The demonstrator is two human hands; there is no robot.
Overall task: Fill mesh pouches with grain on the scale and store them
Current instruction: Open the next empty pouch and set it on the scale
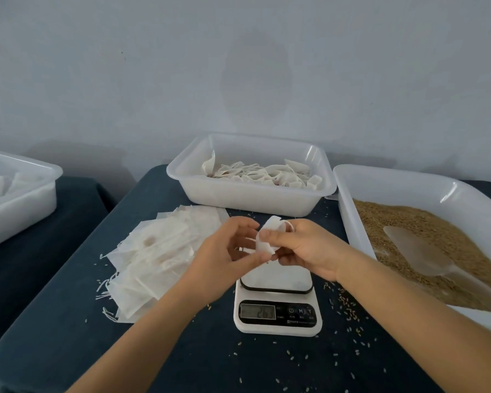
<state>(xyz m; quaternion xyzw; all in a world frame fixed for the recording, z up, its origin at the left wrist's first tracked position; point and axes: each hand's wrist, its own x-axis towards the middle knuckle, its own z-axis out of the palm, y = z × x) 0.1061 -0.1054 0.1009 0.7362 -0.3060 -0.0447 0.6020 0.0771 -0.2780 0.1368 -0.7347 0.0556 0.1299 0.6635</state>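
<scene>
Holding pouch (pixel 268 236) pinched btwn left hand (pixel 224 255) & right hand (pixel 304 248), just above scale (pixel 277 302) | risk: thin mesh slips from fingertips, or mouth stays shut so grain (pixel 425 236), right of grip, spills when scooped | display blurred.

the scale (pixel 278 304) display shows faint digits, seemingly 263; its button marks include a power sign and m.

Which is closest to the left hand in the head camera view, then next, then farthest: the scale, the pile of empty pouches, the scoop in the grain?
From the left hand:
1. Pile of empty pouches, just to its left.
2. Scale, below and right; close to the pile, hard to call.
3. Scoop, far right, in the grain tray.
</scene>
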